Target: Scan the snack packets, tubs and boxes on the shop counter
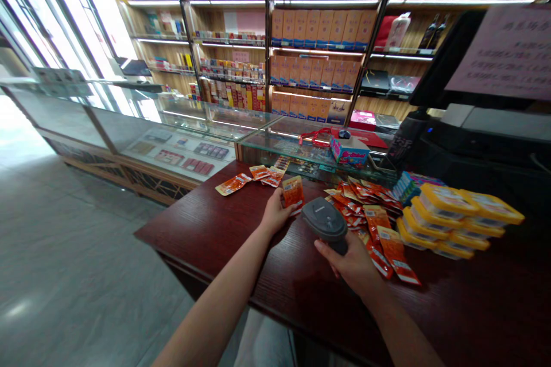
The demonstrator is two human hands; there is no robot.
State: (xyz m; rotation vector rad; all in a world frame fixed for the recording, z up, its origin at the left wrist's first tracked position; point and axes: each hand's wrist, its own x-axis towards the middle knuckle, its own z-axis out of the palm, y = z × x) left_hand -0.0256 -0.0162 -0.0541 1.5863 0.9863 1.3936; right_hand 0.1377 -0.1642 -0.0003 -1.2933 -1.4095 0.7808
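Observation:
My left hand (275,211) pinches an orange snack packet (293,191) with a tan top, held up over the dark red wooden counter (193,218). Close by on the right, my right hand (350,258) is wrapped round the handle of a grey barcode scanner (325,219), whose head points toward that packet. Beyond the scanner lies a heap of similar orange packets (376,218), some overlapping. A smaller group of the same packets (235,183) rests on the counter's far left part.
Stacked yellow boxes (447,212) stand right of the heap. Behind the counter is a glass display case (258,137) with a small colourful box (349,152) on top. A dark monitor (451,57) bearing a pink paper sign rises at the right. Stocked shelves (318,51) line the wall.

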